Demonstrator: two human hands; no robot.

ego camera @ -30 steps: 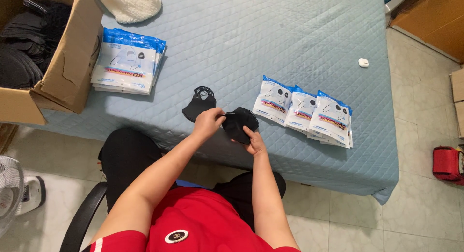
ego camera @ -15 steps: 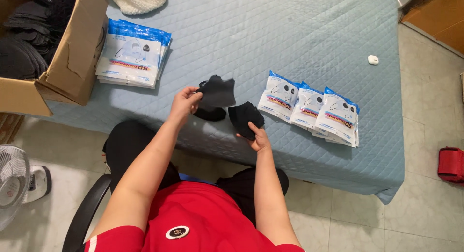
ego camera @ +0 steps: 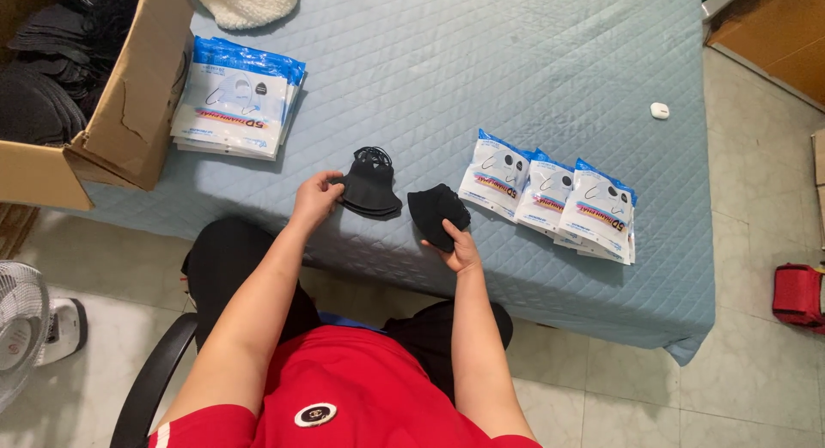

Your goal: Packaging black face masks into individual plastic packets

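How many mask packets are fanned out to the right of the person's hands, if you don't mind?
3 show, overlapping in a row: left packet, middle packet, right packet; more may hide beneath.

I saw matt black cloth masks [ego camera: 371, 186], soft-looking, lying on a quilted blue fabric cover [ego camera: 481, 79] with stitched diamonds. The packets [ego camera: 550, 195] were glossy plastic film. The box [ego camera: 129, 96] was rough brown cardboard, and the floor [ego camera: 756, 156] smooth, faintly shiny tile.

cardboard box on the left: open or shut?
Open. The cardboard box has its flap turned out, and dark masks show inside.
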